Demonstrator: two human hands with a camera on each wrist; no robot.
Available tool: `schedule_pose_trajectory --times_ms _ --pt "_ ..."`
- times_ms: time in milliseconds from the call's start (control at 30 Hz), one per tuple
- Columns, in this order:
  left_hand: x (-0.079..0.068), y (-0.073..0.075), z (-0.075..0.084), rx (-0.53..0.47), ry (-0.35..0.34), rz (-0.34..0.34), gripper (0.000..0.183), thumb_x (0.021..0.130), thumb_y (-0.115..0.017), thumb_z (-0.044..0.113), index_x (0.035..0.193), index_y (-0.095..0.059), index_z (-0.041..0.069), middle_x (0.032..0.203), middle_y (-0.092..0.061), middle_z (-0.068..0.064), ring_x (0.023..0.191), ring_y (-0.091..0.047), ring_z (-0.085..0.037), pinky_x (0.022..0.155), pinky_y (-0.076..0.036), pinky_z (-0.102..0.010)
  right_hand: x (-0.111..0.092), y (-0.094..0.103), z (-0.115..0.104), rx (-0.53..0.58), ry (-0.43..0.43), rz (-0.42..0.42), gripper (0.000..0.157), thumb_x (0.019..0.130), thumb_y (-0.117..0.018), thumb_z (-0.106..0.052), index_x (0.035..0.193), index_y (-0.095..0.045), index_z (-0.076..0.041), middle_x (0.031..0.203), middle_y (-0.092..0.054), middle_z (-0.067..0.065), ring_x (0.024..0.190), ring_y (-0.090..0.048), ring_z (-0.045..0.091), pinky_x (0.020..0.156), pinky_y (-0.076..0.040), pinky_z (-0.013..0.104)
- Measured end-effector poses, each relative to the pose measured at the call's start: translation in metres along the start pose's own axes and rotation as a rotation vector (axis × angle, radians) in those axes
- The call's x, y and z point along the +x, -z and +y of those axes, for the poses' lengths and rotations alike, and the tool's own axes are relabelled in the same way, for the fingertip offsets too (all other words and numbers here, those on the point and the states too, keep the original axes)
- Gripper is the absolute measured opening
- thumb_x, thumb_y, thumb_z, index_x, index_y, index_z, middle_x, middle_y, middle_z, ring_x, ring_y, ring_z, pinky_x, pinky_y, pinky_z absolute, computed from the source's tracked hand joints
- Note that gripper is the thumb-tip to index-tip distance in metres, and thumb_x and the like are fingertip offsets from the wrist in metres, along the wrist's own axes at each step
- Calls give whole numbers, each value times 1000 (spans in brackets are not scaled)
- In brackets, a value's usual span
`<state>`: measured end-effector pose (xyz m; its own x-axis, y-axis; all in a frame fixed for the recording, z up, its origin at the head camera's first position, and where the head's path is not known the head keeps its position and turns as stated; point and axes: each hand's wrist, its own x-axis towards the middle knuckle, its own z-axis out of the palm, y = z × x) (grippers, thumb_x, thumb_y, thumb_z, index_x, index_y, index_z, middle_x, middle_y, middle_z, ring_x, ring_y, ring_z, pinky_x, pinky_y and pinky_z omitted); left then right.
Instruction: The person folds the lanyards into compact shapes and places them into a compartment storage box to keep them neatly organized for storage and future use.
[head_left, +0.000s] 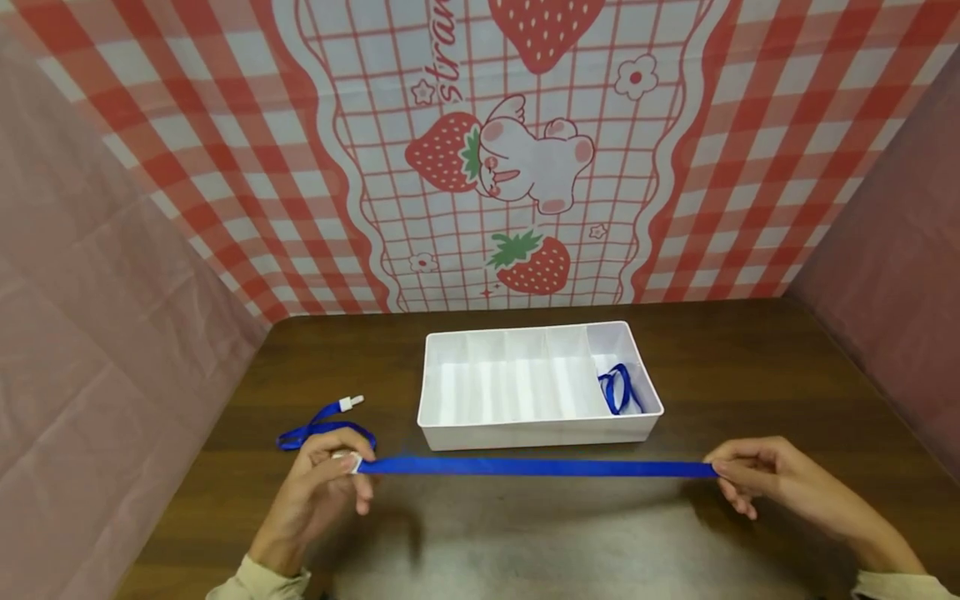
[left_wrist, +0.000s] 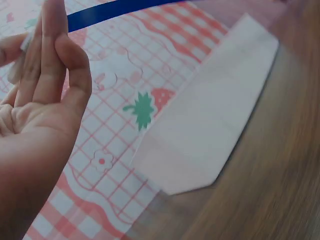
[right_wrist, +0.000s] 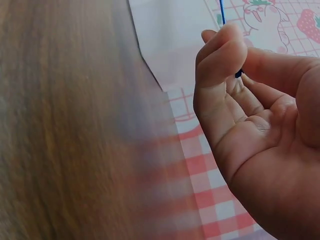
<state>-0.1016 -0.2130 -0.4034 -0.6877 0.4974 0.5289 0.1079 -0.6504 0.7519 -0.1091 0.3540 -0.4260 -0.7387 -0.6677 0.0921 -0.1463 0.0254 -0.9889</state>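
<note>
A blue lanyard point(head_left: 540, 467) is stretched level between both hands, in front of the white tray. My left hand point(head_left: 318, 479) pinches its white clip end between thumb and fingers; in the left wrist view the blue strap point(left_wrist: 120, 12) runs off to the right. The other end is pinched between the thumb and forefinger of my right hand point(head_left: 772, 479); the right wrist view shows a short blue end point(right_wrist: 239, 73) poking out under those fingers. Just beyond my left hand, another blue lanyard point(head_left: 315, 427) with a white clip point(head_left: 350, 402) lies on the table.
The white divided tray point(head_left: 532, 435) stands mid-table, with a coiled blue lanyard point(head_left: 617, 388) in its right-hand compartment. Behind it hangs a strawberry-patterned cloth point(head_left: 480, 250). Pink cloth point(head_left: 112, 333) walls flank the brown wooden table point(head_left: 735, 375).
</note>
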Motion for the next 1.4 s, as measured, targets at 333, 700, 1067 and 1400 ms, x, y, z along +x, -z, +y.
schedule_pose_trajectory --times_ms 333,700,1067,1400 --pt "-5 -11 15 -66 -32 -239 21 95 -40 -11 114 -50 -13 98 -69 -17 85 -73 -24 64 -57 -40 8 -9 1 -51 33 -23 30 100 -36 17 114 -60 8 75 -60 18 61 -62 24 47 -52 37" --pt "10 -19 12 -39 -92 -243 11 92 -37 -9 98 -46 -8 62 -45 -20 58 -31 -29 51 -24 -37 12 -18 -4 -35 -51 25 16 101 -43 9 112 -55 9 75 -61 25 62 -65 24 49 -54 38" --pt "10 -20 4 52 -133 -266 13 100 -39 4 97 -50 -2 108 -56 -17 104 -47 -29 84 -36 -35 12 -21 2 -39 -74 26 11 100 -47 8 108 -54 9 74 -63 24 61 -65 24 48 -54 38" --pt "1 -7 0 184 73 -173 17 99 -38 -13 101 -53 -4 104 -69 -15 97 -64 -27 85 -50 -41 12 -20 6 -119 -125 58 11 99 -51 6 106 -53 14 72 -64 23 58 -64 22 47 -54 36"
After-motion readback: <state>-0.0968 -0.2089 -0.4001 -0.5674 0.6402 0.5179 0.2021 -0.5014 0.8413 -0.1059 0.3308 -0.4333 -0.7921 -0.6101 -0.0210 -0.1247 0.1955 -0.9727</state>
